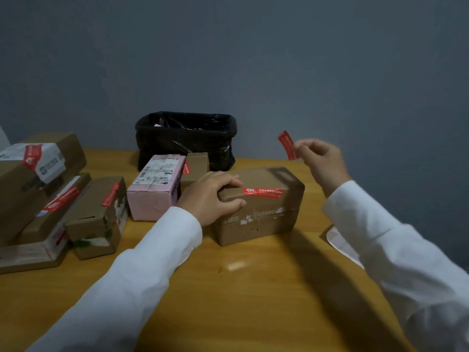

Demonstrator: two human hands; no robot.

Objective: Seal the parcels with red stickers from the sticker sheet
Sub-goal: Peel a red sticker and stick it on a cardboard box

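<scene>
Head view. The brown parcel (258, 204) lies on the worktop (253, 288), long axis running left to right. The left hand (210, 196) holds the parcel's left end, fingers curled over the top edge and thumb on the front face. One red sticker (262, 193) already lies along the top front edge, just right of that hand.

The right hand (322, 161) is raised above and to the right of the parcel, well clear of it. Its grip is closed, pinching a loose red sticker (288, 144) by one end; the strip stands nearly upright, across the parcel's axis.

The right hand is the one carrying the strip, so the probable move runs down and leftward. The sticker sheet (342, 242) lies right of the parcel, partly hidden by the sleeve.
</scene>
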